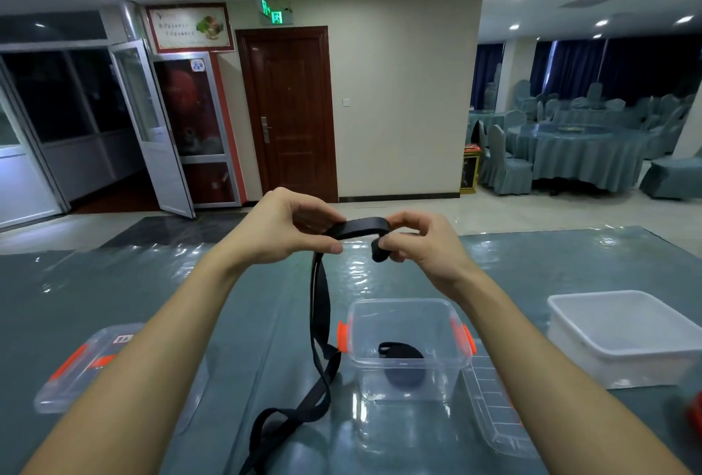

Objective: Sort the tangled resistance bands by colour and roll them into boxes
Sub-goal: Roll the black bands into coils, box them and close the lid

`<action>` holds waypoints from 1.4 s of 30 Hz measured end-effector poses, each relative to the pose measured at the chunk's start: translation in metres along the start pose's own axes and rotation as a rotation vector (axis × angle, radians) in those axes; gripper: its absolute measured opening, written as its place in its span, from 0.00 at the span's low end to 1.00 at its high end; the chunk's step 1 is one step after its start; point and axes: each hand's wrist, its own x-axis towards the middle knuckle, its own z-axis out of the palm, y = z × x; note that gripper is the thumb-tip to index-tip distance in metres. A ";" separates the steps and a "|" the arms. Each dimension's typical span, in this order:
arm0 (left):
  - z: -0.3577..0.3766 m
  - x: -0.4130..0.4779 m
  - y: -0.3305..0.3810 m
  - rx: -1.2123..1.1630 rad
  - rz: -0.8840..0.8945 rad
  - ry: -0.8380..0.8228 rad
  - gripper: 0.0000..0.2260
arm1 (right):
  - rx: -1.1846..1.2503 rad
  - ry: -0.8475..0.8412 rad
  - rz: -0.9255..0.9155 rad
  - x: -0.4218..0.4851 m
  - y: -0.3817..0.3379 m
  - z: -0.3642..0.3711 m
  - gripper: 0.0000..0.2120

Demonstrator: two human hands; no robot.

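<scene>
A rolled black band already lies in the clear orange-latched plastic box. Over the tabletop, left hand and right hand pinch a long flat black resistance band in their fingers, rolling barely begun.

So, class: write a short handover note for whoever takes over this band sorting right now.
Left hand pinches the black flat resistance band; right hand pinches its end, curled into the start of a roll. The rest hangs to the teal-covered table. Done: one rolled black band lies in the clear plastic box with orange clips. To do: finish this roll, box it. White plastic tub stands to the right.
</scene>
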 end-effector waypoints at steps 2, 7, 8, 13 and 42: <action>0.012 0.000 0.000 -0.103 0.010 0.029 0.20 | 0.191 0.069 -0.009 0.003 -0.001 0.014 0.10; 0.035 -0.005 -0.011 -0.295 0.005 0.221 0.22 | 0.613 0.065 0.109 0.001 0.005 0.036 0.09; 0.037 -0.006 -0.012 -0.304 0.005 0.236 0.22 | 0.664 0.066 0.142 -0.001 0.009 0.038 0.09; 0.044 -0.011 -0.019 -0.418 -0.020 0.299 0.20 | 0.859 0.039 0.216 -0.013 0.026 0.056 0.11; 0.015 -0.014 0.019 0.177 -0.122 -0.143 0.27 | -0.791 -0.231 -0.096 -0.018 -0.014 0.032 0.20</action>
